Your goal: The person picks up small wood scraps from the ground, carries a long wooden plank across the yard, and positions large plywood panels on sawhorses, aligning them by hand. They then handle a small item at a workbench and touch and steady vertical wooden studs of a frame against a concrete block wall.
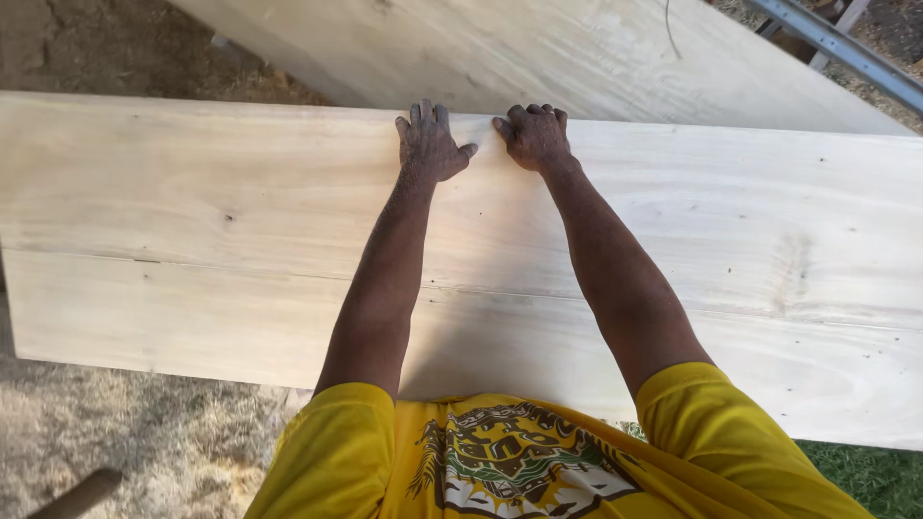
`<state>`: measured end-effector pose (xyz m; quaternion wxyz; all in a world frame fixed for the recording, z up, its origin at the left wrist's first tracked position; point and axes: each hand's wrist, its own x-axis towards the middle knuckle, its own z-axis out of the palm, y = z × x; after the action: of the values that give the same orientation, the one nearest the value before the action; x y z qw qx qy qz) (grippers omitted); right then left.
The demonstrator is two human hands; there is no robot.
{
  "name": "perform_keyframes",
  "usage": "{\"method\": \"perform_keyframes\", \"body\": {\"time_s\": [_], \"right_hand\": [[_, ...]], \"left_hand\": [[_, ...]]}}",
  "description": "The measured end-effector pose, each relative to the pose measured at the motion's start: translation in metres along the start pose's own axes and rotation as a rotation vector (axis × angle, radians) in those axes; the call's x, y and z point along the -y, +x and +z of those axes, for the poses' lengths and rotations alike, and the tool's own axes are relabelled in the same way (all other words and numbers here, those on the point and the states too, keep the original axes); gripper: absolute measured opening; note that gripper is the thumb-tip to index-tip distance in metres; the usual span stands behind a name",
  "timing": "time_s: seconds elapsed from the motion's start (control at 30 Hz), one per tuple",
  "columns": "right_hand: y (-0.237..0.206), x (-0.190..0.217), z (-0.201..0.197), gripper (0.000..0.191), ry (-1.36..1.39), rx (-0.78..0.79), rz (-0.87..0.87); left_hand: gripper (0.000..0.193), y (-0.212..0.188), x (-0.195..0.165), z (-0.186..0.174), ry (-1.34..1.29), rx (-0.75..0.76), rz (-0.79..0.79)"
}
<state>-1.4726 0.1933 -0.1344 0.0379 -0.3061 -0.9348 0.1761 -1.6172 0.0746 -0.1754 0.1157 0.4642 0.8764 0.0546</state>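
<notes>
Right now the left hand (430,144) lies flat, fingers spread, on the far edge of the wide pale plank (192,202), and the right hand (535,135) sits just beside it on that edge, fingers bent, gripping nothing that I can make out. The plank's long axis runs left to right across both arms, which reach over its nearer seam. Beyond the plank's far edge lies a second pale board (577,58), with a metal bar (846,48) past that.

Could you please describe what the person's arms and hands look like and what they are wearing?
Both arms are bare below short yellow sleeves of a printed shirt. The left hand and right hand are gloveless and dusted with fine wood powder; no rings or watch are visible.
</notes>
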Motion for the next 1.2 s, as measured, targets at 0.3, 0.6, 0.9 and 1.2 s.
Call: {"method": "perform_keyframes", "body": {"time_s": [0.3, 0.6, 0.9, 1.2], "right_hand": [[-0.022, 0.009, 0.0, 0.043, -0.047, -0.022, -0.189], [-0.083, -0.009, 0.009, 0.051, -0.11, 0.041, -0.333], [-0.106, 0.015, 0.027, 0.055, -0.139, 0.196, -0.336], [-0.122, 0.057, 0.06, 0.059, -0.172, 0.166, -0.345]], "left_hand": [[0.098, -0.048, 0.004, 0.014, -0.081, -0.046, -0.133], [0.096, -0.126, -0.033, 0.047, -0.187, -0.043, -0.303], [0.104, -0.168, -0.023, 0.058, -0.188, -0.02, -0.378], [0.101, -0.195, 0.018, 0.081, -0.24, -0.023, -0.372]]}}
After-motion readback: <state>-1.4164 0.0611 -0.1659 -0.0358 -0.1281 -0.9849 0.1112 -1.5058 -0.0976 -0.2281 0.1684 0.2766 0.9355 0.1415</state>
